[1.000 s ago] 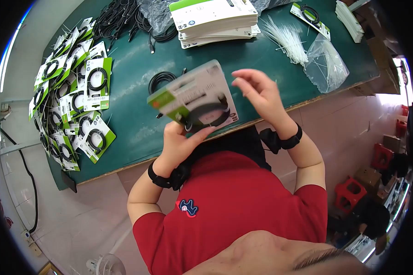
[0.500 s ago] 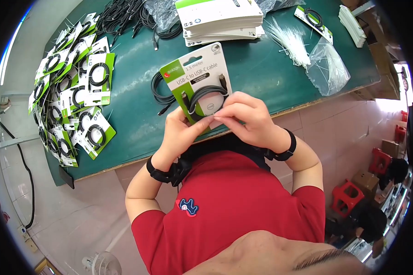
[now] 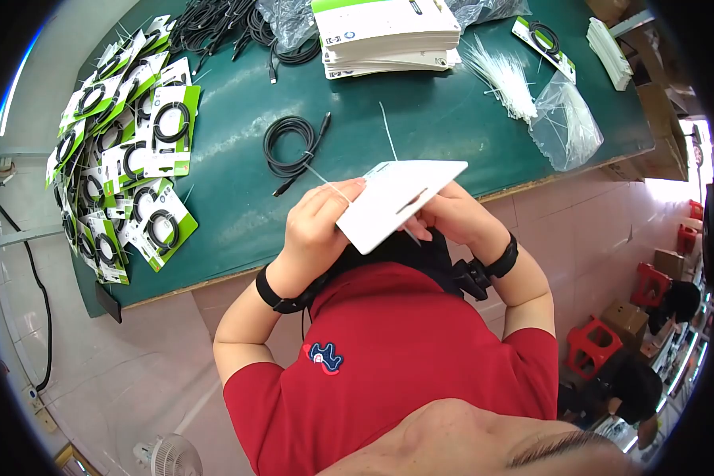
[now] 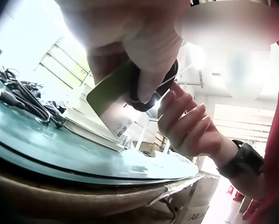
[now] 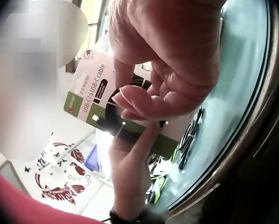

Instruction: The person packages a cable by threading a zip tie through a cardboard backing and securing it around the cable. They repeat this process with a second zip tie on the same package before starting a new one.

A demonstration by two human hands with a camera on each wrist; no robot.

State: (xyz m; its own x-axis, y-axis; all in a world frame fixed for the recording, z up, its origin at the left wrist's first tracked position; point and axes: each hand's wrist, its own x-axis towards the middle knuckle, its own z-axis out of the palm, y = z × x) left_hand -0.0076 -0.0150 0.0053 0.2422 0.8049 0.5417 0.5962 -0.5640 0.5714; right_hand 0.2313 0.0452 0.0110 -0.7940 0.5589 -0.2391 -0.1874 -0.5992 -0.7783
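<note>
My left hand point(image 3: 317, 218) grips the edge of a white and green USB-C cable card point(image 3: 401, 198). In the head view the card is tilted, its plain back upward, and thin white cable ties point(image 3: 388, 131) stick out past it. A coiled black cable point(image 5: 139, 83) sits on the printed front. My right hand point(image 3: 456, 214) is at the card's right side, partly hidden beneath it. Its bent fingers point(image 5: 134, 100) overlap the cable in the right wrist view; I cannot tell what they pinch. Another coiled black cable point(image 3: 289, 147) lies on the table beyond my left hand.
Several carded cables point(image 3: 127, 151) are heaped at the left of the green table point(image 3: 230, 222). A stack of cards point(image 3: 389, 40), loose black cables point(image 3: 214, 32) and plastic wrap stand at the back. White ties point(image 3: 500, 79), a clear bag point(image 3: 567, 127) and one carded cable point(image 3: 543, 44) lie right.
The card has swung from front-facing to tilted, back upward. My right hand came in from the right to the card's lower edge, then moved right and partly under it.
</note>
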